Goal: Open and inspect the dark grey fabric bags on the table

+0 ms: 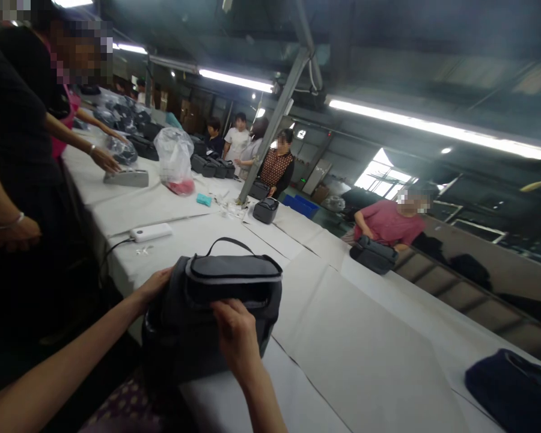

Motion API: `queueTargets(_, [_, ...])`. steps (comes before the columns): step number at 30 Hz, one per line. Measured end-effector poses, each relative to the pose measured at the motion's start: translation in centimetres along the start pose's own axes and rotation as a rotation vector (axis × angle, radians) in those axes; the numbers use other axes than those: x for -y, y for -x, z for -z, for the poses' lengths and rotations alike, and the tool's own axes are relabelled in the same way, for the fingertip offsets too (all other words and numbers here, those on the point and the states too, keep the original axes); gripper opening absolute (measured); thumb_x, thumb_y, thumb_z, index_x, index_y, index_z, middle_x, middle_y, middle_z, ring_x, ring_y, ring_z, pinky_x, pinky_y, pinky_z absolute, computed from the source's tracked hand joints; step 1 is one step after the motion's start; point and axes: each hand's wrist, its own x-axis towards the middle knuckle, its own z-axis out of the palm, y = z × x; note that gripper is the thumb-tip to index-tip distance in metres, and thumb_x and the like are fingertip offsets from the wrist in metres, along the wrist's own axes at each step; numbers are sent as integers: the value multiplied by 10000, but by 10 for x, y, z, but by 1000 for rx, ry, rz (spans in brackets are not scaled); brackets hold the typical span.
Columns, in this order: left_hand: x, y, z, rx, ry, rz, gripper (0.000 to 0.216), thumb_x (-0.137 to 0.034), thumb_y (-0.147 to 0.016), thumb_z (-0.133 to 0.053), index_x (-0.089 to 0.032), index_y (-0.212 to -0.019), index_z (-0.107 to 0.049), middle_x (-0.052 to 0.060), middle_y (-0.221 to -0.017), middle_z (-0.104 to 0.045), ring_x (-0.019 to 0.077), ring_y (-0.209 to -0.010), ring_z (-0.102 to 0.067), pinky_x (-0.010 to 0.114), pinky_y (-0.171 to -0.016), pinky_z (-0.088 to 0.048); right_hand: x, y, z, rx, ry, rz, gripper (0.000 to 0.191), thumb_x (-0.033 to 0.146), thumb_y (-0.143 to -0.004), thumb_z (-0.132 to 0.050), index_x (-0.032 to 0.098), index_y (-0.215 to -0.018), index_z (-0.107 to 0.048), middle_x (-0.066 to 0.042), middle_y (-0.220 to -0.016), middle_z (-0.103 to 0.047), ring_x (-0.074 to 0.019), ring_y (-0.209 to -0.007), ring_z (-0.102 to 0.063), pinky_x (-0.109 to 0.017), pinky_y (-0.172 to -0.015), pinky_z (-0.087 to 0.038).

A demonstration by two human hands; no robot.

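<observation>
A dark grey zippered bag (184, 349) stands upright on the table edge in front of me, with a thin carry handle arched over its top. Its lid is partly lifted, leaving a dark gap edged by a pale strip along the front. My left hand (157, 284) grips the bag's upper left side, the fingertips hidden behind it. At the front lip of the opening, my right hand (237, 328) is closed in a pinch on the bag's edge. Whether a zipper pull sits between those fingers is hidden.
On the white-covered table (342, 325) lie a white power bank (151, 233) with a cable, a teal packet (204, 199) and a plastic bag (174, 156). A navy bag (514, 385) lies at right. Co-workers stand along both sides; a post (275, 120) rises beyond.
</observation>
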Motion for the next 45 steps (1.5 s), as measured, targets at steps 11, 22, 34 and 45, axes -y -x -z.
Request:
queueTargets(11, [15,-24,-5,193,-41,42,618,-562,-662,-775,-129,-1095,-687,88,-812,-755,243,-702,-675,317,-620,-526,-48,69,16,-293,452,-50,439,148,-938,-391,239,-1360,-470,-100,-1298,-560,-260,-1217,-497,-499,-1062,-408])
queueTargets(22, [11,-11,-11,229,-73,-52,624,-659,-690,-699,-145,-1043,-686,59,-830,-742,241,-799,-659,311,-699,-503,-24,70,9,-267,29,-352,589,642,-871,-470,164,-1180,-621,-138,-1244,-604,-363,-1259,-445,-592,-1102,-314])
queueTargets(34, [-18,22,-24,389,-85,-154,589,-609,-792,-641,-205,-1216,-586,49,-1060,-716,205,-920,-642,274,-779,-481,56,-34,74,-496,-1287,-667,179,292,-866,-601,123,-898,-651,-96,-898,-719,-210,-904,-666,-325,-829,-579])
queueTargets(45, [-5,19,-17,311,-2,-141,566,-599,-781,-661,-208,-1188,-625,49,-1019,-727,232,-975,-631,299,-812,-484,31,-35,61,-528,-1267,-662,262,351,-913,-564,124,-1016,-648,-93,-1000,-715,-213,-967,-659,-316,-807,-591])
